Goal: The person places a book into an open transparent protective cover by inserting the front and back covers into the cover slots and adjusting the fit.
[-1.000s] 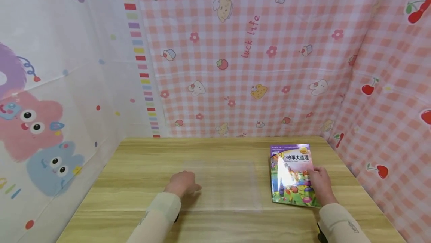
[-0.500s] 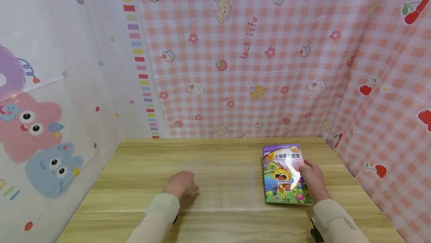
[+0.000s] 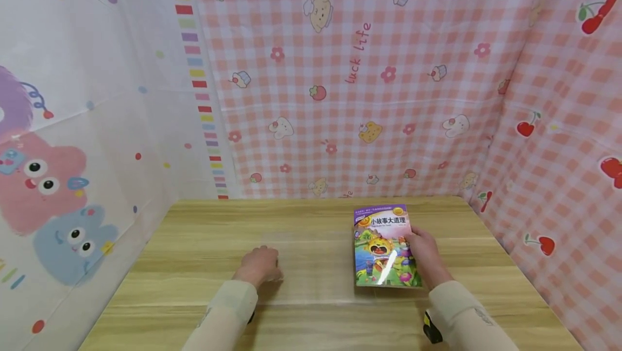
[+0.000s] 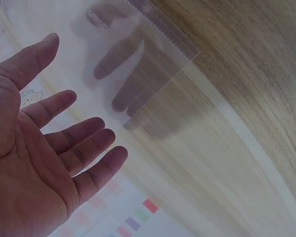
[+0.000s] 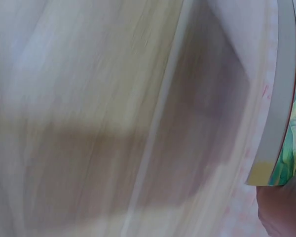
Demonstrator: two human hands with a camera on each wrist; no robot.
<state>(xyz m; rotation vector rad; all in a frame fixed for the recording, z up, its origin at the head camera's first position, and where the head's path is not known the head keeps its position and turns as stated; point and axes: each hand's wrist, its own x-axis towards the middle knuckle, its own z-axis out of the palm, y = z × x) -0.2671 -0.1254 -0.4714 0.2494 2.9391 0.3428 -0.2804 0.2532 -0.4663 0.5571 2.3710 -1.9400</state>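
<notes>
My right hand (image 3: pixel 427 254) grips a glossy children's storybook (image 3: pixel 381 243) by its right edge. The cover faces up, with a purple band on top, Chinese lettering and a yellow cartoon animal. In the right wrist view the book's page edge (image 5: pixel 278 103) shows at the right, with the thumb (image 5: pixel 283 207) at its corner and a shadow on the wood below. A clear plastic sleeve (image 3: pixel 316 270) lies flat on the table, and the book overlaps its right side. My left hand (image 3: pixel 258 264) hovers at the sleeve's left side, fingers loosely spread; the left wrist view shows the sleeve's ridged edge (image 4: pixel 163 29).
The wood-grain table (image 3: pixel 194 232) carries both things. Behind it hangs a pink checked cloth (image 3: pixel 301 70), and another cherry-print cloth (image 3: pixel 559 151) closes the right side. A white cartoon-print cloth (image 3: pixel 121 124) stands at the left.
My right hand has carried the storybook leftward from the table's right side to over the sleeve's right part. My left hand has stayed almost in place.
</notes>
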